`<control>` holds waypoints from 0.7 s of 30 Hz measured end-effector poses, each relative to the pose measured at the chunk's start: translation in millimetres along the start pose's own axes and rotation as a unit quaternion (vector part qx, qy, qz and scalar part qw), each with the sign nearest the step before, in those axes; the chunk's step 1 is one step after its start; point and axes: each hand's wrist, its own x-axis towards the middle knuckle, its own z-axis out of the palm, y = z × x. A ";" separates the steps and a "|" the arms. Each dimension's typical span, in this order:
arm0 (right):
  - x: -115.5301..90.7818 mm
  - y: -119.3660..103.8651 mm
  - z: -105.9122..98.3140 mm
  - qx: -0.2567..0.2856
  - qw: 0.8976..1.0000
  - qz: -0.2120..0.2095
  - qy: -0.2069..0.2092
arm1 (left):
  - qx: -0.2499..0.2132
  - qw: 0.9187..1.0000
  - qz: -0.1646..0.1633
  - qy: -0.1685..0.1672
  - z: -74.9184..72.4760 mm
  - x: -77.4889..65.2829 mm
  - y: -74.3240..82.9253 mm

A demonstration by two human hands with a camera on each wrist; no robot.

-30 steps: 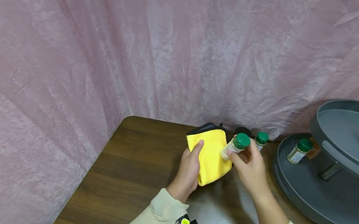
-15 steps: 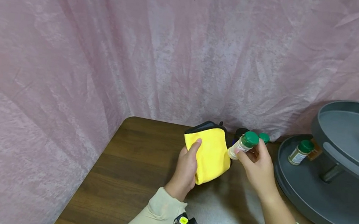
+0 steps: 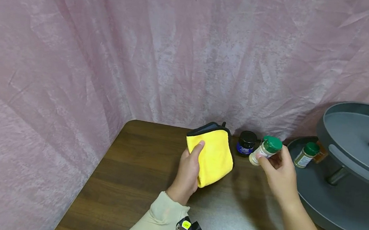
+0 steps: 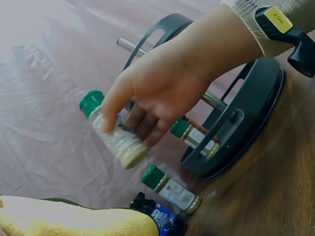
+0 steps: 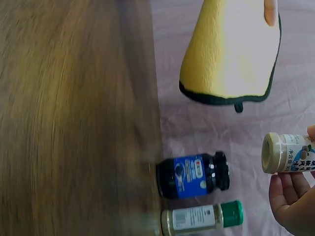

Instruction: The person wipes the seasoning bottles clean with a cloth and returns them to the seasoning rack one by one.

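Observation:
My left hand (image 3: 187, 170) grips a folded yellow cloth (image 3: 215, 158) with dark edging, thumb on its front face. To its right, my right hand (image 3: 282, 173) pinches a green-capped seasoning bottle (image 3: 259, 154) by its side, tilted and held above the table. In the right wrist view the base of that seasoning bottle (image 5: 269, 153) faces the cloth (image 5: 221, 54), with a gap between them. Behind stands a dark jar (image 3: 246, 143) with a blue label. A second green-capped bottle (image 4: 172, 189) stands beside the jar, hidden in the head view behind the held one.
On the right is a grey two-tier round tray (image 3: 340, 216). Its lower tier bears another green-capped bottle (image 3: 305, 155) and a brownish item (image 3: 321, 152). A pink curtain (image 3: 178, 53) hangs behind the wooden table (image 3: 123, 169).
My right hand has carried the seasoning bottle rightward, away from the cloth, uncovering the dark jar. The left hand and cloth have shifted slightly left.

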 end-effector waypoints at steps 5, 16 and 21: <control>2.5 8.1 -8.7 -0.020 1.000 0.020 0.009 | -0.001 1.000 -0.001 0.005 -1.9 4.2 -0.9; 7.5 19.5 -27.5 -0.055 0.995 0.072 0.044 | -0.008 1.000 0.002 0.005 -2.5 5.7 -0.5; 7.5 25.3 -36.3 -0.073 0.991 0.096 0.061 | -0.005 1.000 0.002 0.005 -3.1 5.4 -1.4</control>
